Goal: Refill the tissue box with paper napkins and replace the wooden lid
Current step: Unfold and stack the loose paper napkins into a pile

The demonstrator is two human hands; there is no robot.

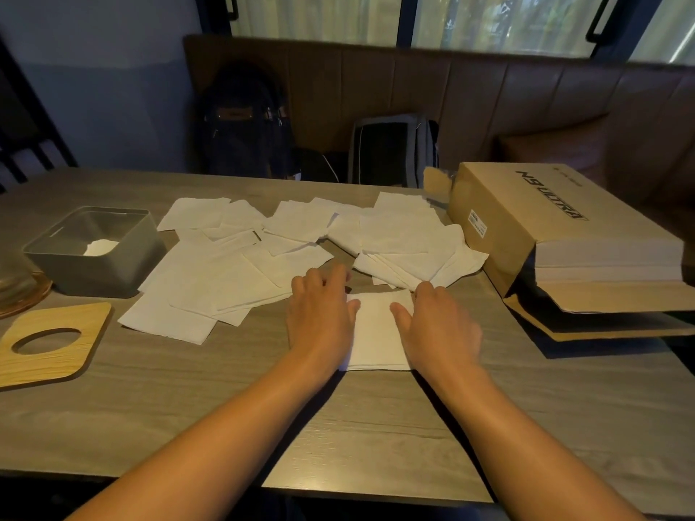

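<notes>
Pressing down on a small stack of napkins (376, 332), we have both hands flat on the table (376, 438). Our left hand (319, 317) lies palm down along the stack's left edge, thumb laid on the paper and fingers loosely bent, reaching past the far corner. It grips nothing. Our right hand (438, 325) mirrors it on the right edge, thumb on top of the stack, fingers relaxed, and it too clasps nothing. So the stack sits squarely between the two hands, touched from both sides and flat on the table.

Just beyond our fingertips spreads the loose litter of napkins (225, 283), overlapping sheets fanned out to the left and right of the grip. Well out to the left of our left hand stands the grey tissue box (143, 253), open-topped, with a bit of white paper at its bottom. Nearer us on that same side, apart from the box, the wooden lid (88, 325) lies flat on the table, its round hole facing up. Off to the right of our right hand a cardboard box (526, 220) lies on its side, flaps open, white sheets stacked inside.
</notes>
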